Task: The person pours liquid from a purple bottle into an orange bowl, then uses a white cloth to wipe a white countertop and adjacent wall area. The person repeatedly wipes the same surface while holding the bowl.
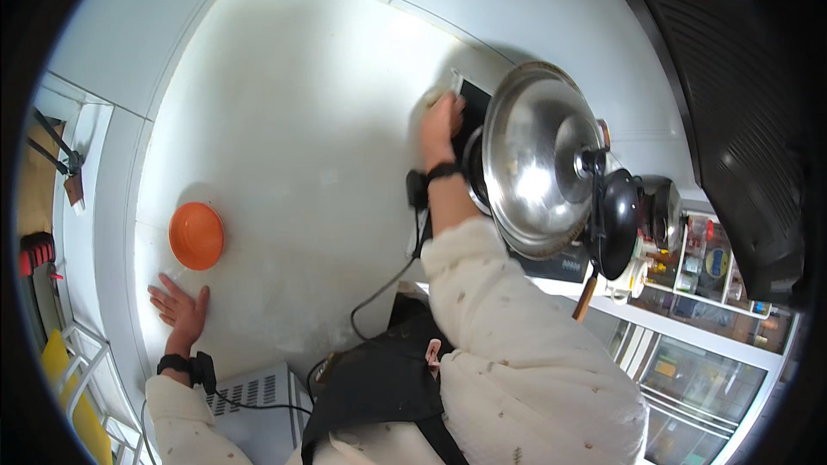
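Observation:
My left hand (181, 311) lies with its fingers spread on the white counter, just below an orange bowl (196, 236), and holds nothing. Near the back, my right hand (443, 121) is curled and blurred, at the left edge of a black cooktop (477, 98). A small pale thing (434, 97), too blurred to name, shows at its fingers. Right of this hand, a large domed metal lid (539, 161) stands tilted on its side over the cooktop. Each wrist wears a black strap with a small cabled device.
White counter (291, 174) lies between my hands, bounded by tiled walls. A black pan (619, 226) and a metal pot (665, 213) stand right of the lid. A perforated metal box (258, 400) is low left. A dark range hood (730, 110) hangs at upper right.

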`<state>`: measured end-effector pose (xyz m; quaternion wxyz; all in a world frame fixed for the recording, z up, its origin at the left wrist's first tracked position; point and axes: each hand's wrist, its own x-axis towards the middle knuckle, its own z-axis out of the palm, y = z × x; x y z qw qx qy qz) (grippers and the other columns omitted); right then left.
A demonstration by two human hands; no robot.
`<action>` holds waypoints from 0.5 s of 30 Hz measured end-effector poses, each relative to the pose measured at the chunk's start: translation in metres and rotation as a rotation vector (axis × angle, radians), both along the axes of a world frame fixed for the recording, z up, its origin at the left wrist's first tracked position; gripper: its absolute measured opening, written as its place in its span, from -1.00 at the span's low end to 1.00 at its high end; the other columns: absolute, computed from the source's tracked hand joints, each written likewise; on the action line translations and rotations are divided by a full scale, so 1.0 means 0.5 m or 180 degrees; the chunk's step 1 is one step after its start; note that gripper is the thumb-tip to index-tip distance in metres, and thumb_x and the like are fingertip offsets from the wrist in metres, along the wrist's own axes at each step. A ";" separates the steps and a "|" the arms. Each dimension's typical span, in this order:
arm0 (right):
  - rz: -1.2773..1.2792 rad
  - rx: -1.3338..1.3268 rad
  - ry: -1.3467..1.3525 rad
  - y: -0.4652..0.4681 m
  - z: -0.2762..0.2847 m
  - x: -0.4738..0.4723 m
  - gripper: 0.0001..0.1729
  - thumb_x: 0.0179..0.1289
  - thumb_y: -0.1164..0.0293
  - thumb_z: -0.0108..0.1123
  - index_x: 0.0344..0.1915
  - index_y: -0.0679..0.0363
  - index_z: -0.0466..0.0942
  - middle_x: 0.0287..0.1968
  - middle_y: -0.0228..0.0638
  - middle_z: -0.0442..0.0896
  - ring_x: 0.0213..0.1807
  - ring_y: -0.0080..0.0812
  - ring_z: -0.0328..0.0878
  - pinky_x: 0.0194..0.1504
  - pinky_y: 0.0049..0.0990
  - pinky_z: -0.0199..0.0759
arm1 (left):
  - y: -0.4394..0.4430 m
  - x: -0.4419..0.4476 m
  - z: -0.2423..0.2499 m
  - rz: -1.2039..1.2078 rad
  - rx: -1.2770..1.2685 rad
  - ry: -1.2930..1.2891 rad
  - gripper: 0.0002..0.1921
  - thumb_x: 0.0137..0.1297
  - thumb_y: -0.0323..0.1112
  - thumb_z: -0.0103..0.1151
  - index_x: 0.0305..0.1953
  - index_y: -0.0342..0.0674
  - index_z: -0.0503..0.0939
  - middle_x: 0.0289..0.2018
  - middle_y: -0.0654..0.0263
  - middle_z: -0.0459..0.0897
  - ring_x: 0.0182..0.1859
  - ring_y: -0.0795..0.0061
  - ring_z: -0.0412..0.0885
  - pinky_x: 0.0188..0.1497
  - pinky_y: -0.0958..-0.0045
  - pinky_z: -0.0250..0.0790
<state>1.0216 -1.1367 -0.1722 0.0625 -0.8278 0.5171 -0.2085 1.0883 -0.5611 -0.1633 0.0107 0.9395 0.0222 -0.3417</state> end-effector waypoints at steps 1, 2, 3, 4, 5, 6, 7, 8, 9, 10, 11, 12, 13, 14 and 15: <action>-0.0852 0.1299 -0.1957 -0.063 -0.005 0.064 -0.64 0.35 0.29 -0.19 -0.15 0.38 0.42 -0.04 0.18 0.51 -0.01 0.21 0.46 0.01 -0.03 0.35 | 0.001 0.002 0.000 0.0031 -0.0012 -0.0011 0.08 0.25 0.19 0.06 0.41 -0.06 -0.56 0.36 -0.24 -0.69 0.41 -0.31 -0.66 0.37 -0.26 -0.51; -0.0924 0.1234 -0.1931 -0.098 -0.007 0.097 -0.50 0.38 0.20 -0.31 -0.12 0.45 0.40 -0.05 0.28 0.51 0.03 0.29 0.40 0.09 0.02 0.25 | 0.003 -0.001 0.002 0.0049 -0.0044 0.0014 0.08 0.25 0.19 0.06 0.41 -0.07 -0.56 0.36 -0.24 -0.69 0.41 -0.32 -0.66 0.37 -0.26 -0.51; -0.1037 0.1405 -0.1876 -0.130 -0.008 0.131 -0.48 0.36 0.16 -0.31 -0.13 0.44 0.41 -0.05 0.26 0.52 0.02 0.28 0.41 0.07 0.02 0.27 | 0.002 -0.001 0.003 0.0038 -0.0100 -0.0018 0.08 0.25 0.18 0.06 0.41 -0.07 -0.56 0.36 -0.24 -0.69 0.41 -0.32 -0.66 0.37 -0.26 -0.51; -0.1129 0.1355 -0.1897 -0.139 -0.011 0.137 -0.45 0.35 0.12 -0.31 -0.13 0.43 0.41 -0.06 0.24 0.52 0.01 0.28 0.43 0.05 0.02 0.29 | 0.001 -0.001 0.005 0.0064 -0.0104 -0.0006 0.07 0.26 0.17 0.06 0.41 -0.07 -0.55 0.36 -0.24 -0.70 0.41 -0.31 -0.66 0.37 -0.26 -0.52; -0.1321 0.1299 -0.1924 -0.133 -0.009 0.134 -0.43 0.33 0.08 -0.31 -0.14 0.41 0.42 -0.06 0.22 0.53 0.00 0.28 0.44 0.04 0.02 0.30 | -0.002 -0.002 0.008 0.0079 -0.0092 0.0035 0.07 0.26 0.17 0.06 0.41 -0.07 -0.55 0.36 -0.24 -0.70 0.41 -0.30 -0.67 0.37 -0.26 -0.53; -0.0374 0.0112 -0.0248 -0.120 -0.012 0.117 -0.55 0.35 0.16 -0.16 -0.11 0.37 0.43 -0.06 0.20 0.51 -0.01 0.24 0.46 0.02 -0.01 0.36 | -0.006 0.000 0.010 0.0100 -0.0098 0.0047 0.07 0.26 0.17 0.06 0.41 -0.06 -0.55 0.36 -0.23 -0.70 0.41 -0.30 -0.67 0.37 -0.26 -0.53; -0.0539 0.0537 -0.0928 -0.087 -0.008 0.088 -0.66 0.32 0.31 -0.08 -0.08 0.36 0.40 -0.02 0.20 0.48 0.00 0.20 0.47 0.01 -0.06 0.39 | -0.009 0.000 0.013 0.0127 -0.0091 0.0066 0.07 0.26 0.17 0.06 0.41 -0.06 -0.55 0.36 -0.23 -0.71 0.41 -0.29 -0.67 0.37 -0.26 -0.53; -0.0569 0.1033 -0.1499 -0.037 -0.005 0.039 -0.72 0.29 0.45 0.00 -0.04 0.34 0.38 0.02 0.20 0.44 0.01 0.17 0.48 0.01 -0.10 0.42 | -0.013 0.000 0.016 0.0113 -0.0039 0.0066 0.07 0.26 0.17 0.06 0.41 -0.05 -0.55 0.36 -0.22 -0.72 0.41 -0.28 -0.68 0.37 -0.26 -0.54; -0.0469 0.0866 -0.0786 0.005 -0.001 0.001 -0.68 0.26 0.50 0.05 0.02 0.28 0.36 0.04 0.17 0.43 0.06 0.15 0.45 0.04 -0.12 0.42 | -0.015 0.000 0.019 0.0131 -0.0065 0.0090 0.07 0.26 0.17 0.06 0.41 -0.05 -0.55 0.37 -0.21 -0.71 0.41 -0.28 -0.68 0.37 -0.26 -0.54; 0.0030 0.0433 -0.0230 0.041 -0.001 -0.034 -0.59 0.22 0.55 0.10 0.08 0.22 0.34 0.06 0.14 0.42 0.10 0.12 0.43 0.07 -0.14 0.42 | -0.017 0.000 0.020 0.0142 -0.0077 0.0092 0.07 0.25 0.18 0.06 0.41 -0.05 -0.55 0.37 -0.21 -0.71 0.41 -0.28 -0.68 0.37 -0.26 -0.54; 0.0053 0.0391 -0.0102 0.060 -0.002 -0.053 -0.56 0.23 0.56 0.07 0.13 0.21 0.32 0.10 0.14 0.40 0.15 0.11 0.39 0.11 -0.15 0.39 | -0.017 0.001 0.022 0.0137 -0.0072 0.0078 0.07 0.25 0.18 0.06 0.41 -0.05 -0.55 0.37 -0.20 -0.71 0.41 -0.28 -0.68 0.37 -0.26 -0.54; 0.0282 0.0172 -0.0117 0.073 -0.006 -0.065 -0.53 0.24 0.57 0.05 0.17 0.20 0.29 0.13 0.13 0.37 0.19 0.10 0.36 0.15 -0.15 0.36 | -0.017 0.000 0.021 0.0144 -0.0098 0.0072 0.07 0.25 0.18 0.06 0.41 -0.05 -0.55 0.37 -0.20 -0.71 0.41 -0.28 -0.68 0.37 -0.26 -0.54; 0.0570 -0.0247 -0.0244 0.071 -0.011 -0.065 -0.50 0.25 0.58 0.02 0.21 0.19 0.27 0.17 0.13 0.35 0.23 0.09 0.32 0.20 -0.16 0.32 | -0.016 0.000 0.020 0.0134 -0.0103 0.0048 0.07 0.25 0.18 0.06 0.41 -0.05 -0.55 0.37 -0.20 -0.71 0.41 -0.28 -0.68 0.37 -0.26 -0.54; 0.0899 -0.0932 -0.0020 0.058 -0.018 -0.053 -0.47 0.26 0.62 -0.02 0.25 0.27 0.23 0.27 0.12 0.26 0.31 0.05 0.23 0.29 -0.20 0.22 | -0.014 0.000 0.018 0.0100 -0.0057 0.0037 0.07 0.25 0.18 0.06 0.41 -0.05 -0.55 0.37 -0.19 -0.71 0.42 -0.28 -0.68 0.37 -0.27 -0.54; 0.0977 -0.0576 0.0229 0.038 -0.024 -0.036 -0.47 0.26 0.63 -0.03 0.25 0.30 0.22 0.28 0.12 0.26 0.31 0.05 0.23 0.31 -0.21 0.20 | -0.011 -0.001 0.017 0.0106 -0.0081 0.0030 0.07 0.25 0.18 0.06 0.41 -0.05 -0.55 0.37 -0.19 -0.71 0.42 -0.28 -0.68 0.37 -0.27 -0.53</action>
